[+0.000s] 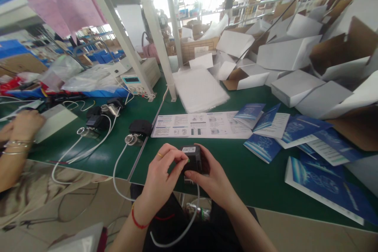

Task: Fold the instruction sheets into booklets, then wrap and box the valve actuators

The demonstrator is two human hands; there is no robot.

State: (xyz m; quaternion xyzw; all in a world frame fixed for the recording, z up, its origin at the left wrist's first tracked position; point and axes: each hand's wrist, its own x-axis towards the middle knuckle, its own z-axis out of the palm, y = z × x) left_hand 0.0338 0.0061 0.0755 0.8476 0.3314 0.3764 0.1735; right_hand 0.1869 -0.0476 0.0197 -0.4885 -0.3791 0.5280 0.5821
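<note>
My right hand (214, 175) grips a motorized valve (193, 163) from its right side, over the front edge of the green bench. It has a black box-shaped housing with a pale label on top, and a white cable (191, 220) hangs from it in a loop. My left hand (163, 171), a ring on one finger, pinches at the housing's left side. A speck of green shows at those fingertips, too small to name. Left of my hands lies a similar valve (134, 138) with a metal body, black housing and white cable.
Behind my hands lies a printed instruction sheet (191, 126). Blue booklets (315, 185) spread to the right, below piled white boxes (289, 53). A stack of clear wrap (197, 88) and a bench instrument (138, 80) stand behind. At far left a co-worker's hands (25, 124) are busy near more valves (97, 120).
</note>
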